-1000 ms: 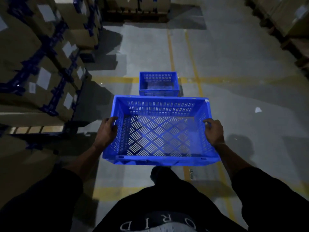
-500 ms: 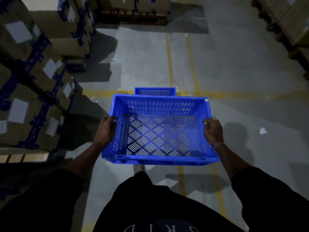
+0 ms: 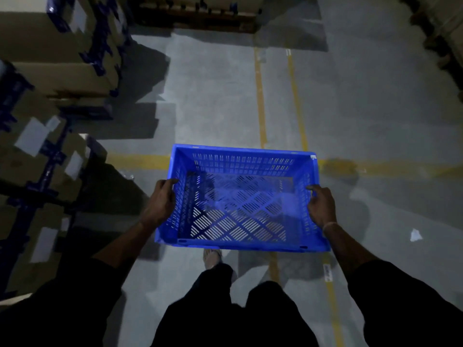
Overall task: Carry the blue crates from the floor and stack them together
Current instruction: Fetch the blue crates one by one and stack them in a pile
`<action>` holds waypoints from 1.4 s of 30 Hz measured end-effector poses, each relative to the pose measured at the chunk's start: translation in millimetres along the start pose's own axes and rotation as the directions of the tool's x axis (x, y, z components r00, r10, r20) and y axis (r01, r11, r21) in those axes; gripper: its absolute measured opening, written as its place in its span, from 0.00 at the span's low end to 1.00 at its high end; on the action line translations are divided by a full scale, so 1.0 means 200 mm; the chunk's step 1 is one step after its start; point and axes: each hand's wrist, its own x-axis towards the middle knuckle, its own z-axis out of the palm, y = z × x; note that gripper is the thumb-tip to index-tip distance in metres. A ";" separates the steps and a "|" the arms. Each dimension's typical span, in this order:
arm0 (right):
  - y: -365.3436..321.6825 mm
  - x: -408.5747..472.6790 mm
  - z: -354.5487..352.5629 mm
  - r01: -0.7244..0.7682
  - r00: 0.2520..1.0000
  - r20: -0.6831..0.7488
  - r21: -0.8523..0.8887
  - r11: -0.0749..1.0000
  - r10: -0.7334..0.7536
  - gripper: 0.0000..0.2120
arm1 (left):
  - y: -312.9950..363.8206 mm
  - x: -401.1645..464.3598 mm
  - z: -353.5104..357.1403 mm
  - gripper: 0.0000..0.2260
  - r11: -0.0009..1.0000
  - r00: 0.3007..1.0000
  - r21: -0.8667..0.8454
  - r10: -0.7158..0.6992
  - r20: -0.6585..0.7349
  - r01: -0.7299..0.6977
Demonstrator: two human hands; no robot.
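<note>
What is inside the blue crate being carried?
Nothing shows inside the blue crate; floor shows through its slotted bottom. What lies under it is mostly covered.

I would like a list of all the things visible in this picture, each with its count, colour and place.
blue crate: one, blue, held above the floor at centre
cardboard boxes: many, brown with blue bands and white labels, stacked at left
pallet: one, dark wood, top centre
floor lines: several, yellow, on the grey floor
paper scrap: one, white, floor at right
left hand: one, grips the crate's left wall
right hand: one, grips the crate's right wall
</note>
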 end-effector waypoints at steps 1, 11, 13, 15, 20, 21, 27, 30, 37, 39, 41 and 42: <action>-0.01 0.09 0.05 -0.007 1.000 0.006 0.005 1.000 0.007 0.21 | -0.01 0.11 0.01 0.23 1.000 1.000 0.007 -0.004 0.015 0.004; 0.18 1.00 0.77 -0.072 0.984 0.162 -0.036 0.997 0.077 0.27 | -0.36 1.01 0.58 0.27 0.993 0.985 -0.030 -0.110 0.135 0.115; 0.25 1.16 0.95 -0.065 0.982 0.176 -0.047 0.997 0.073 0.27 | -0.45 1.15 0.73 0.28 0.989 0.981 -0.062 -0.127 0.146 0.137; 0.33 1.29 1.10 -0.048 0.978 0.201 -0.069 0.996 0.061 0.27 | -0.55 1.27 0.87 0.28 0.983 0.976 -0.072 -0.156 0.152 0.168; 0.48 1.54 1.43 -0.020 0.961 0.272 -0.083 0.996 0.042 0.29 | -0.81 1.48 1.16 0.33 0.972 0.967 -0.155 -0.145 0.210 0.179; 0.50 1.57 1.48 -0.014 0.960 0.279 -0.086 0.996 0.038 0.29 | -0.84 1.52 1.19 0.33 0.968 0.965 -0.168 -0.149 0.218 0.187; 0.55 1.67 1.64 -0.021 0.962 0.269 -0.112 0.993 0.050 0.28 | -0.90 1.63 1.30 0.31 0.974 0.968 -0.143 -0.143 0.207 0.174; 0.54 1.67 1.67 -0.002 0.969 0.244 -0.117 0.993 0.031 0.28 | -0.90 1.64 1.28 0.29 0.986 0.973 -0.086 -0.124 0.196 0.143; 0.56 1.58 1.65 0.016 0.950 0.310 -0.123 0.992 0.024 0.31 | -0.94 1.60 1.25 0.28 0.994 0.962 -0.042 -0.089 0.259 0.104; 0.56 1.57 1.65 0.023 0.953 0.304 -0.119 0.993 0.015 0.30 | -0.95 1.59 1.25 0.28 0.993 0.963 -0.063 -0.077 0.260 0.096; 0.57 1.58 1.67 0.037 0.959 0.284 -0.126 0.991 0.000 0.30 | -0.95 1.58 1.26 0.27 0.997 0.972 -0.077 0.015 0.236 0.004; 0.57 1.58 1.68 0.043 0.962 0.273 -0.135 0.990 -0.005 0.31 | -0.96 1.58 1.26 0.26 0.996 0.975 -0.040 0.083 0.206 -0.076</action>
